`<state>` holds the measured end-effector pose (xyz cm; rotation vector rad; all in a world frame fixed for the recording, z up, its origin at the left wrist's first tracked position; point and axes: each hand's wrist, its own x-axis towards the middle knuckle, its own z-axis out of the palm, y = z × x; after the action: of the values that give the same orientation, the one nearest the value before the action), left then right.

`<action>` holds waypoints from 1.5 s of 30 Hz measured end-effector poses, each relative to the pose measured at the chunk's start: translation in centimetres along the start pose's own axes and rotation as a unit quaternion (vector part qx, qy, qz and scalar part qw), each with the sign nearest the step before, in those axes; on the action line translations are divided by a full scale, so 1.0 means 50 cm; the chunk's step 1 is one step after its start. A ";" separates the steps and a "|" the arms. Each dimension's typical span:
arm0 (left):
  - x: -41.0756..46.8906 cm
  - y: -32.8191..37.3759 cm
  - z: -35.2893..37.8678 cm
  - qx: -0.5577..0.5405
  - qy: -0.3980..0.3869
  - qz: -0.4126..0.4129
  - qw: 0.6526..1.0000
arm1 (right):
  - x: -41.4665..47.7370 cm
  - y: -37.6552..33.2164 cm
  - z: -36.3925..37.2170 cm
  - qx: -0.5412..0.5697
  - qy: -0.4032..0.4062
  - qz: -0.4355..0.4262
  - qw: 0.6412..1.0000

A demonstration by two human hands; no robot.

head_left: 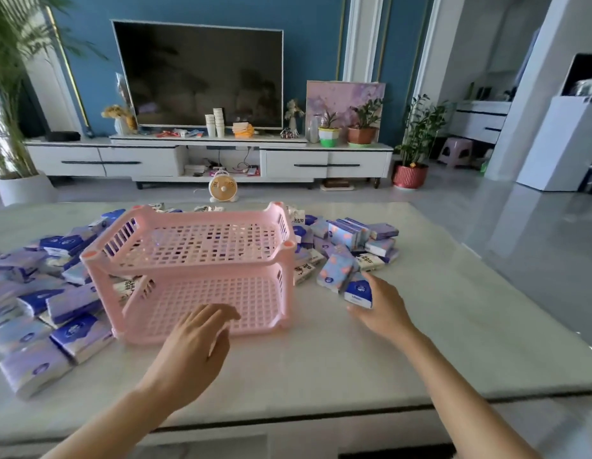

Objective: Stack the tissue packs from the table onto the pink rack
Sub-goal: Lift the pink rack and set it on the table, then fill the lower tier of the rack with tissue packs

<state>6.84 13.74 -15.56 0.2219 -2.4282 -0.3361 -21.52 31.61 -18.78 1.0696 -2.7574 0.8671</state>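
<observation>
Nearest, the left hand [195, 342] hangs at the front lip of the lower tier of the pink rack [175, 265], fingers straight and loosely spread, holding nothing. Whether it touches the plastic I cannot tell. Further right, the right hand [384, 313] grips a blue tissue pack [358, 291] between thumb and curled fingers, at the near edge of the right heap [347, 233] on the table [321, 359]. The pack is likely light, soft and slick-wrapped — best pinched gently across its flat faces. The two-tier rack stands mid-table, both tiers bare. A left heap [66, 306] of packs lies beside it.
</observation>
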 end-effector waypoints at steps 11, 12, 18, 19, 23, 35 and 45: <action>-0.069 -0.131 0.042 0.191 -0.175 -0.081 0.962 | 0.116 -0.021 0.085 -0.107 0.080 -0.085 0.987; -0.069 -0.133 0.036 0.196 -0.167 -0.085 0.963 | 0.116 -0.026 0.081 -0.102 0.084 -0.085 0.988; -0.063 -0.159 0.024 0.159 -0.118 -0.046 0.979 | 0.034 -0.084 0.004 0.063 -0.032 -0.070 0.995; -0.061 -0.162 0.025 0.154 -0.116 -0.046 0.980 | 0.002 -0.096 -0.020 0.118 -0.083 -0.047 0.988; -0.054 -0.152 0.013 0.128 -0.137 -0.048 0.981 | -0.140 -0.167 -0.070 0.302 -0.281 -0.040 0.910; -0.128 -0.156 -0.090 -0.049 0.128 -0.195 0.971 | -0.025 -0.501 0.206 0.244 -0.187 -0.123 0.944; -0.104 -0.228 -0.125 -0.152 -0.077 -0.303 0.938 | 0.013 -0.536 0.301 0.058 -0.146 -0.188 0.969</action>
<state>15.65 3.04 -17.43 0.8334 -2.3642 -1.0239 -2.81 7.26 -18.35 1.7999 -2.5967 0.8825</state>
